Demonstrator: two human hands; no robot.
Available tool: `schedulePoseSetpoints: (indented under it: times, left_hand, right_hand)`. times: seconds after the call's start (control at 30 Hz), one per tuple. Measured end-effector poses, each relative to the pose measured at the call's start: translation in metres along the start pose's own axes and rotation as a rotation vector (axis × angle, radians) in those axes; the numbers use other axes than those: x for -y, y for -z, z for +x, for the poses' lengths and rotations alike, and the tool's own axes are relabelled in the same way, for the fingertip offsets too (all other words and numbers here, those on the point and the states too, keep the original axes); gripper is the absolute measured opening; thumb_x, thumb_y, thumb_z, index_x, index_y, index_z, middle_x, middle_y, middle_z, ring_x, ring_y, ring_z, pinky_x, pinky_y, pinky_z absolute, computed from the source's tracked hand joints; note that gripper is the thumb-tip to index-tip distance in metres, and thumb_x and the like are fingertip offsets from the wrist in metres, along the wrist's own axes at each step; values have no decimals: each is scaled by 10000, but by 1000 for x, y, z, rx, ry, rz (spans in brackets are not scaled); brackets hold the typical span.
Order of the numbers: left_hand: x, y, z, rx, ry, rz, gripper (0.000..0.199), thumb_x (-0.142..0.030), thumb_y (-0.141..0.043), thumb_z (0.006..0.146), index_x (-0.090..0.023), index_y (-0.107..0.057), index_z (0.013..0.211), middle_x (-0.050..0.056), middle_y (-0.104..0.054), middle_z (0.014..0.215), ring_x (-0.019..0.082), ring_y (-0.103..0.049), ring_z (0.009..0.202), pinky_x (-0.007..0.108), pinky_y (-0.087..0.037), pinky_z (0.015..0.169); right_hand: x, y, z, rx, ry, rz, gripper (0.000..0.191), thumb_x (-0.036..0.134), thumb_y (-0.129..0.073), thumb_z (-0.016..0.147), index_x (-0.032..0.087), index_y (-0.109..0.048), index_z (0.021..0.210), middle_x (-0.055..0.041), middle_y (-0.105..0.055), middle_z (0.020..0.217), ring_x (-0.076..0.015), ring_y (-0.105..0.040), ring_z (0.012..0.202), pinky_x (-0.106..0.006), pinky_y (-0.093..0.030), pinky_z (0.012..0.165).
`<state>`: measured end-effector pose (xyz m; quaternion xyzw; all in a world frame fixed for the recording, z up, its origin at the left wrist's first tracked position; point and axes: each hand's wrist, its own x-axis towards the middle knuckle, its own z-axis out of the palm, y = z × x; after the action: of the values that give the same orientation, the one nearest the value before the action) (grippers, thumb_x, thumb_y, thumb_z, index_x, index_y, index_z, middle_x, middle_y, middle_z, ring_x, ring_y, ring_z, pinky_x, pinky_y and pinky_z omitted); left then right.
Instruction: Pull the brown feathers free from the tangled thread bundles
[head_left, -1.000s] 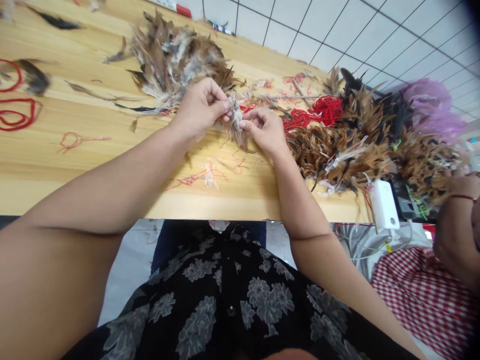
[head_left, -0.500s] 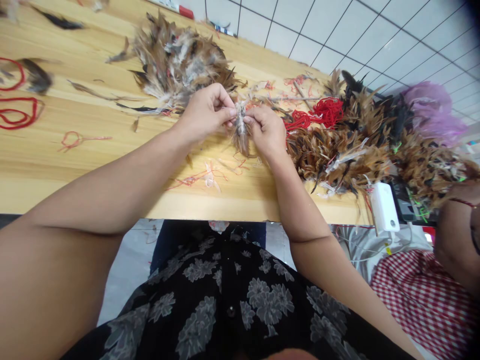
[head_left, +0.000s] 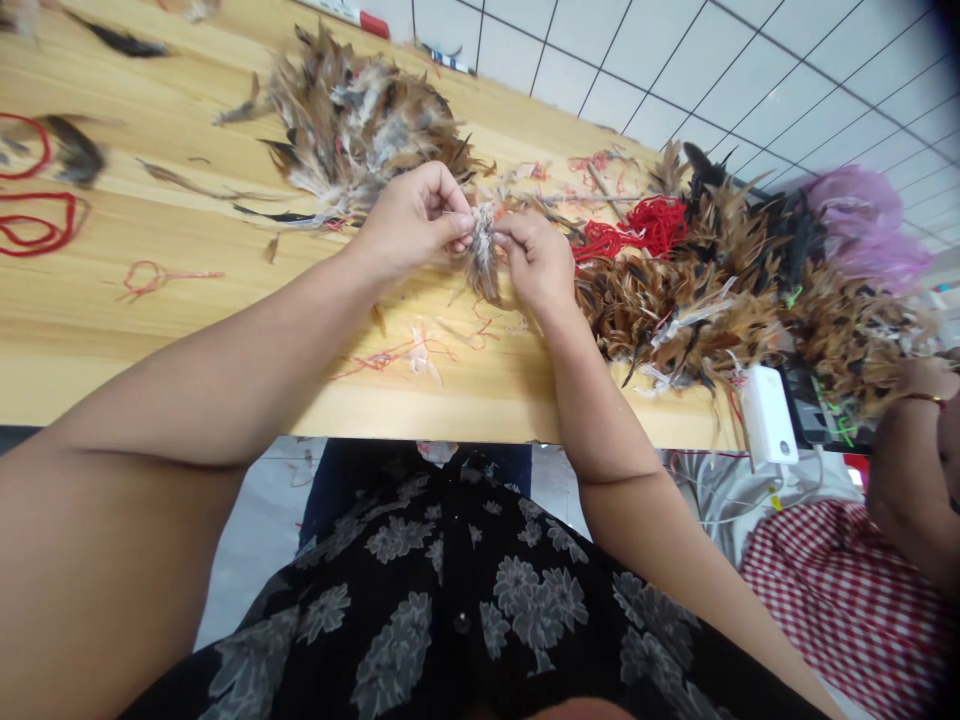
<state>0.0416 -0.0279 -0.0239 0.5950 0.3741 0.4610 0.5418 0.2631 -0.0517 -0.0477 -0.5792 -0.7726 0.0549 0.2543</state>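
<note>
A small bunch of grey-brown feathers (head_left: 482,262) is held between my two hands above the wooden table (head_left: 180,345), its tips pointing down toward me. My left hand (head_left: 416,215) pinches the pale, fluffy upper end with thumb and forefinger. From the other side, my right hand (head_left: 536,255) has its thumb and finger pressed together at the bunch's right edge; whether a thread lies in that pinch is too small to make out. Just behind my left hand rests a large pile of loose brown and white feathers (head_left: 367,110).
Right of my hands lie a red cord bundle (head_left: 658,225) and a thick heap of brown feathers (head_left: 675,310). A white power bank (head_left: 769,412) sits by the front edge. A co-worker's arm (head_left: 911,450) is at far right. Red cord loops (head_left: 37,225) lie at left.
The feather bunch has turned slightly between my fingers, and my right hand has shifted a little to the right. The co-worker's hand at far right has moved somewhat.
</note>
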Motion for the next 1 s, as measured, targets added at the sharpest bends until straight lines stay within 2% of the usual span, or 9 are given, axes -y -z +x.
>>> schedulePoseSetpoints:
  times: [0.1,0.2,0.4,0.53,0.6,0.73,0.83,0.93,1.0]
  left_hand:
    - [-3,0,1,25,27,40,399,72,-785,1001,-290,-649,903,-19,-713,779,227,-688,760,512,-699,1023]
    - [1,3,6,27,65,93,341,48,-802,992,-271,-704,923,-3,-736,781,236,-688,766,543,-706,1044]
    - [19,13,14,59,80,11,320,-308,-989,928,-315,-683,836,-10,-787,775,221,-610,768,424,-631,848]
    - [18,7,9,72,70,-52,445,-423,-1055,911,-324,-629,827,-8,-751,812,217,-566,777,383,-533,770]
    - [12,2,4,76,88,-98,486,-361,-1055,946,-306,-586,829,-6,-729,823,213,-549,778,367,-498,750]
    - [-4,-2,-2,90,166,-253,435,-89,-940,993,-273,-583,825,-13,-708,817,192,-532,741,352,-456,707]
    - [-14,3,0,78,164,-356,434,21,-832,1040,-258,-587,815,-20,-695,834,164,-541,716,328,-491,707]
    - [-17,7,2,26,102,-356,447,55,-769,1078,-251,-597,800,-9,-657,836,150,-581,741,281,-520,720]
    - [-16,8,3,-2,94,-304,455,45,-776,1091,-258,-596,803,3,-656,863,156,-600,758,271,-537,728]
  right_hand:
    - [0,1,0,20,-31,-24,355,417,-592,1275,341,-920,1387,-99,-923,1383,-336,-844,1372,-499,-714,1230]
    - [-1,0,0,27,-48,-26,357,402,-574,1272,334,-919,1333,-98,-921,1393,-342,-842,1382,-510,-713,1234]
    - [-2,-2,-1,33,-18,69,300,402,-597,1232,326,-888,1237,-78,-941,1325,-343,-855,1315,-534,-734,1183]
    - [5,1,-4,89,-37,23,256,352,-601,1187,306,-845,1126,-72,-938,1267,-342,-856,1268,-507,-723,1130]
    - [7,2,-5,96,-37,1,237,355,-609,1176,301,-821,1084,-63,-937,1230,-333,-853,1235,-473,-710,1092]
    - [5,0,-4,106,-57,-31,249,427,-630,1188,303,-787,1039,-57,-934,1214,-330,-848,1201,-448,-684,1055]
    - [-1,-3,-2,116,-133,-56,263,412,-614,1208,299,-756,1017,-63,-909,1187,-340,-846,1194,-472,-667,1082]
    - [-4,-5,0,32,-220,-55,314,308,-505,1244,290,-700,998,-73,-863,1114,-320,-819,1101,-487,-651,1068]
    - [-5,-5,1,-56,-189,3,402,334,-409,1297,287,-682,1005,-72,-838,1088,-297,-801,1068,-483,-651,1069]
